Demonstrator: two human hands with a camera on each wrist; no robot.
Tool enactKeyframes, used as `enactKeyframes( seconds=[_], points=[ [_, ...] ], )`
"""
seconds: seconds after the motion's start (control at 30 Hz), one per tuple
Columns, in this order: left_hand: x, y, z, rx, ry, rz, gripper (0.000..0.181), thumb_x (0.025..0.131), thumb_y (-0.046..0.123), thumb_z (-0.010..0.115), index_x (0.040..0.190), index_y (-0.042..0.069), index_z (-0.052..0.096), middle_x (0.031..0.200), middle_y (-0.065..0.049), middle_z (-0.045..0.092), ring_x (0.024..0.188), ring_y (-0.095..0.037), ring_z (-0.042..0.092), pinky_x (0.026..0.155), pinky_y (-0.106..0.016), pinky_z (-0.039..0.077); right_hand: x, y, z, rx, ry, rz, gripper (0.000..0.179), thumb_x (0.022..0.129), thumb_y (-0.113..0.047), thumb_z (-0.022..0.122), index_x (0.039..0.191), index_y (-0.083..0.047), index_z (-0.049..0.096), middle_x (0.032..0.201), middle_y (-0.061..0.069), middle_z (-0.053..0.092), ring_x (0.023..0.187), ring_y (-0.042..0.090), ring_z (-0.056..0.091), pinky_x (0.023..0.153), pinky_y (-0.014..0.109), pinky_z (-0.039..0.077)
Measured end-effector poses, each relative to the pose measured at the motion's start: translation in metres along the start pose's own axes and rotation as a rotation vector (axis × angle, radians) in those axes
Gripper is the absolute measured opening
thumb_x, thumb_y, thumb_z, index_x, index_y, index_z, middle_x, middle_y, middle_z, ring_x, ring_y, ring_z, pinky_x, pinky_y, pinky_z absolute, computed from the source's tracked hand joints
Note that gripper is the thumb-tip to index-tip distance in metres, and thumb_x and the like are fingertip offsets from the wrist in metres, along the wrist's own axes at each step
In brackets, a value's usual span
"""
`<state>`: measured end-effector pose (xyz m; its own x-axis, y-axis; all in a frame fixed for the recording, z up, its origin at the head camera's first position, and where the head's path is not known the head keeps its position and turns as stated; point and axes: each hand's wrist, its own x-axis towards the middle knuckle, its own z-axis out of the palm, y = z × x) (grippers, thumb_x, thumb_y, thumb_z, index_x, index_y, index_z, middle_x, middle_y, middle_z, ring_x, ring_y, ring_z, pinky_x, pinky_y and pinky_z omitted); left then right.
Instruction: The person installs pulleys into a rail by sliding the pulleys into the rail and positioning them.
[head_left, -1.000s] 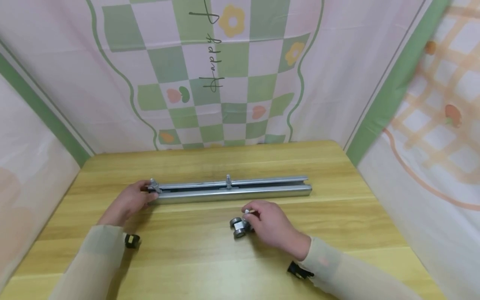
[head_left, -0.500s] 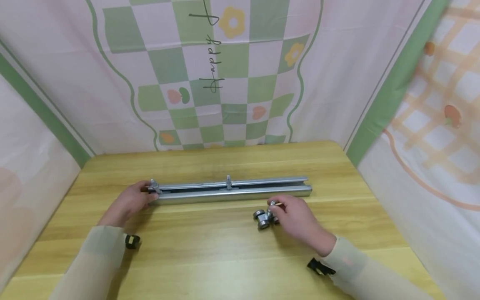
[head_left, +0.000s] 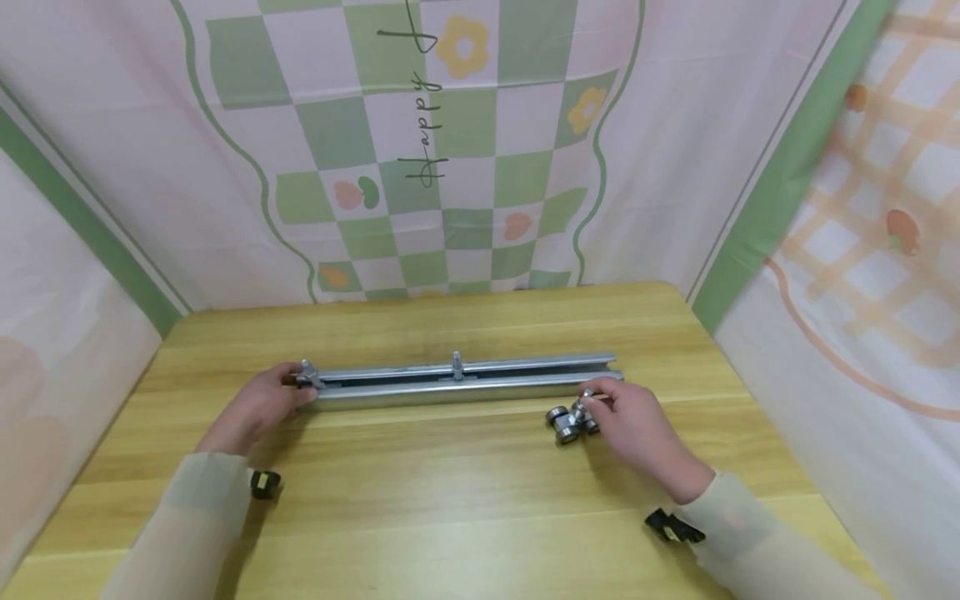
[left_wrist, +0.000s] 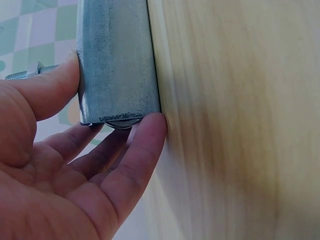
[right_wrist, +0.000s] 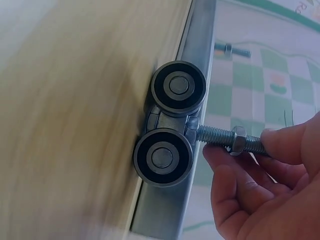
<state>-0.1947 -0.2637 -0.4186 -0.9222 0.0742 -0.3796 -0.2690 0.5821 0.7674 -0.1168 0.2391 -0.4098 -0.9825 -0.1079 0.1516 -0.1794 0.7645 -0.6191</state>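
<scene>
A galvanized steel sliding-door track (head_left: 525, 387) lies across the table, its slot facing up. Two bolts stick up from the slot: one (head_left: 457, 365) near the middle, one (head_left: 309, 372) at the left end. My left hand (head_left: 270, 398) holds the track's left end, thumb on its upper edge and fingertips around the end; a wheel edge (left_wrist: 123, 123) peeks out there in the left wrist view. In front of the track's right end, my right hand (head_left: 637, 421) pinches the threaded bolt of a four-wheeled roller trolley (right_wrist: 172, 122). A nut (right_wrist: 239, 139) sits on that bolt.
The wooden table (head_left: 420, 508) extends in front of and behind the track. A patterned cloth (head_left: 472, 125) hangs behind it, with more cloth on both sides. Black camera mounts (head_left: 673, 527) are worn at the wrists.
My right hand has carried the roller trolley to the right and slightly away from me, towards the track's right end. My left hand stays at the left end of the track.
</scene>
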Motion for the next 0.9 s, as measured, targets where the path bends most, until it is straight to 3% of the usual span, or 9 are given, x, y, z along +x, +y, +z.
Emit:
enactKeyframes(
  seconds=[0.23,0.5,0.9],
  points=[
    [0.001,-0.001,0.0,0.0,-0.001,-0.005,0.075,0.099,0.025,0.064,0.155,-0.002,0.022,0.148,-0.031,0.034,0.116,-0.034,0.052,0.093,-0.044,0.051,0.002,0.014,-0.013,-0.027,0.018,0.018,0.021,0.1,-0.012,0.059,0.117,-0.004,0.069,0.089,0.007,0.069,0.065,0.018,0.054,0.055,0.035,0.045],
    [0.0,0.0,0.0,0.0,-0.002,0.003,0.075,0.1,0.025,0.063,0.155,-0.002,0.021,0.149,-0.031,0.033,0.116,-0.035,0.052,0.093,-0.044,0.05,0.004,0.028,-0.021,-0.065,0.03,0.041,0.027,0.102,-0.018,0.057,0.121,-0.003,0.068,0.109,0.017,0.07,0.087,0.027,0.066,0.069,0.043,0.053],
    [0.0,0.0,0.0,-0.008,-0.008,-0.016,0.078,0.099,0.026,0.064,0.157,0.0,0.019,0.15,-0.029,0.033,0.116,-0.035,0.053,0.094,-0.045,0.05,0.005,0.039,-0.035,-0.082,0.028,0.087,0.029,0.103,-0.019,0.054,0.122,-0.001,0.066,0.106,0.017,0.069,0.072,0.021,0.057,0.061,0.036,0.046]
  ],
)
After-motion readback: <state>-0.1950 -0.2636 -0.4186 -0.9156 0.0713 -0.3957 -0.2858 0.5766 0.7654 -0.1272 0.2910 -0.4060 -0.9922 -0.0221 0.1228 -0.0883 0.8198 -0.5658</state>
